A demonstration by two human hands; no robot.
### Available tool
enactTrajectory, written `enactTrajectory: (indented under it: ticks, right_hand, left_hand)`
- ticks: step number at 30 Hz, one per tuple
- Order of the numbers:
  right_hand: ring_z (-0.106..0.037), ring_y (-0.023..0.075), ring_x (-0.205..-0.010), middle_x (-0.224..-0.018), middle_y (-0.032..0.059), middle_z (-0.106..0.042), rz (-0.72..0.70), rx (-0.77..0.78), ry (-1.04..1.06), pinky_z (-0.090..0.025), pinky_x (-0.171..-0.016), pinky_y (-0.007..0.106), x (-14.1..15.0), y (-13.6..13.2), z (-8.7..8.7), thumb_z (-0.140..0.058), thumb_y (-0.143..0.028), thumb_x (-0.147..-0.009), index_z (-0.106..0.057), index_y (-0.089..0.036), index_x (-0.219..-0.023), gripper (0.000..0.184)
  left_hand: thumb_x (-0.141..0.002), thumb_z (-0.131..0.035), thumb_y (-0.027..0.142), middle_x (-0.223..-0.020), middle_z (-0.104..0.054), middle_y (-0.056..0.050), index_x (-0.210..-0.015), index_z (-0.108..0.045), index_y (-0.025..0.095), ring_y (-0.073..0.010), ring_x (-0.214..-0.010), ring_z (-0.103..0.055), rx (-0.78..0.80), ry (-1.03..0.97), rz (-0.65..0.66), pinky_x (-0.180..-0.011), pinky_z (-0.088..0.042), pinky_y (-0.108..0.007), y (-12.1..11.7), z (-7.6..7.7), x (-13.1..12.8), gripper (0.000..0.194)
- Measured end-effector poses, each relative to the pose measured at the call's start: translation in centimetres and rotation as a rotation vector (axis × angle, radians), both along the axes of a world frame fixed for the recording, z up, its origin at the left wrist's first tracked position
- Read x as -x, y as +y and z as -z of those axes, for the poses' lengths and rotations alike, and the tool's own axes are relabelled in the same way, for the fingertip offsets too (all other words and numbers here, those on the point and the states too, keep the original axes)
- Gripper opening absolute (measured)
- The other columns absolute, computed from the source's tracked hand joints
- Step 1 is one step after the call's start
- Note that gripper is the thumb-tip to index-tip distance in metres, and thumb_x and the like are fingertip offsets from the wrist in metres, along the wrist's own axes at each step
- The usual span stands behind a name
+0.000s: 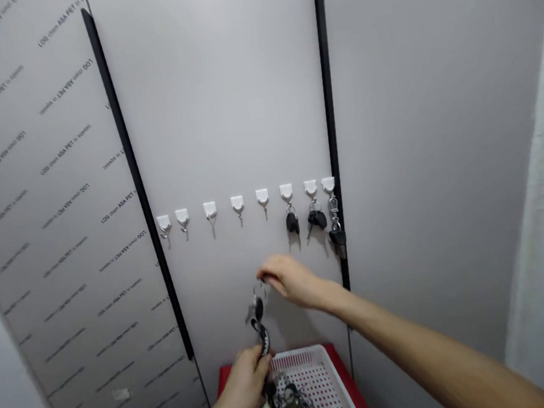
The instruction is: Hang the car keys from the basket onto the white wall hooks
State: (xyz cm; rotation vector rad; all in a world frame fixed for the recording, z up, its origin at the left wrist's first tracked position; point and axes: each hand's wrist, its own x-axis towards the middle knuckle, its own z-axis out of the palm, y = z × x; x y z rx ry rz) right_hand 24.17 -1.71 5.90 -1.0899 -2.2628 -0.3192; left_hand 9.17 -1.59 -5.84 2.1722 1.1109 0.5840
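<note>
My right hand (291,280) pinches the top ring of a bunch of keys (259,308), which hangs in front of the cabinet door. Lower down, my left hand (245,379) has its fingers closed on the black strap (264,341) with white lettering attached to that bunch. Beneath both hands stands a white perforated basket (332,376) with more keys and trinkets (294,405) heaped in it; my left hand covers part of its near left side. Above my right hand, a row of white adhesive hooks (262,196) runs across the door.
Black-headed keys (292,221) hang from the three rightmost hooks; the hooks further left hold nothing. The basket rests on a red surface (339,366). Black vertical handle strips (328,97) edge the door. A panel with printed film (61,184) is on the left.
</note>
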Motion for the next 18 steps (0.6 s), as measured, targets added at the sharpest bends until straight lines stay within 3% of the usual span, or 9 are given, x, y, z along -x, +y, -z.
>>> enactTrajectory:
  ticks: [6, 9, 11, 13, 18]
  right_hand:
    - [-0.049, 0.0106, -0.071, -0.074, 0.0025, -0.057, 0.06, 0.435, 0.041, -0.035, -0.063, 0.019, -0.3, -2.5, 12.1, -0.036, -0.008, -0.066, -0.055, -0.016, -0.076, 0.023]
    - [-0.05, 0.0113, -0.07, -0.073, 0.0013, -0.057, 0.064, 0.514, 0.046, -0.036, -0.062, 0.019, -0.8, -3.5, 14.6, -0.038, -0.009, -0.064, -0.056, -0.018, -0.075, 0.022]
    - [-0.05, 0.0117, -0.07, -0.072, 0.0017, -0.057, 0.093, 0.445, 0.143, -0.037, -0.064, 0.021, -2.0, -3.7, 13.7, -0.039, -0.011, -0.065, -0.055, -0.018, -0.076, 0.021]
    - [-0.049, 0.0124, -0.071, -0.075, 0.0032, -0.055, 0.161, 0.259, 0.308, -0.037, -0.066, 0.024, -3.7, -3.5, 10.9, -0.038, -0.013, -0.066, -0.053, -0.018, -0.08, 0.02]
    - [-0.047, 0.0163, -0.077, -0.09, 0.0071, -0.049, 0.462, -0.351, 0.601, -0.038, -0.068, 0.03, -7.8, -2.0, 1.5, -0.041, -0.023, -0.067, -0.046, -0.019, -0.091, 0.025]
  left_hand:
    - [-0.066, -0.036, 0.023, -0.079, -0.059, -0.004, -0.077, -0.054, 0.016, -0.0137, -0.074, -0.05, -0.064, 0.321, -0.078, -0.063, -0.034, -0.02, 0.8, 2.6, 1.0, 0.022]
    - [-0.061, -0.041, 0.02, -0.086, -0.058, -0.003, -0.084, -0.053, 0.02, -0.0144, -0.08, -0.05, -0.042, 0.421, -0.059, -0.067, -0.035, -0.02, 0.8, 3.7, 0.9, 0.026]
    - [-0.06, -0.042, 0.02, -0.085, -0.059, -0.003, -0.085, -0.053, 0.021, -0.0156, -0.08, -0.051, -0.057, 0.458, -0.055, -0.067, -0.035, -0.022, 1.0, 3.4, 0.6, 0.027]
    - [-0.062, -0.041, 0.024, -0.084, -0.058, -0.006, -0.088, -0.053, 0.018, -0.017, -0.079, -0.051, -0.112, 0.404, -0.068, -0.068, -0.036, -0.024, 1.5, 1.5, -0.4, 0.029]
    - [-0.066, -0.04, 0.033, -0.091, -0.054, -0.009, -0.103, -0.04, 0.013, -0.0144, -0.076, -0.05, -0.335, -0.063, -0.111, -0.07, -0.036, -0.025, 2.8, -7.7, -5.6, 0.043]
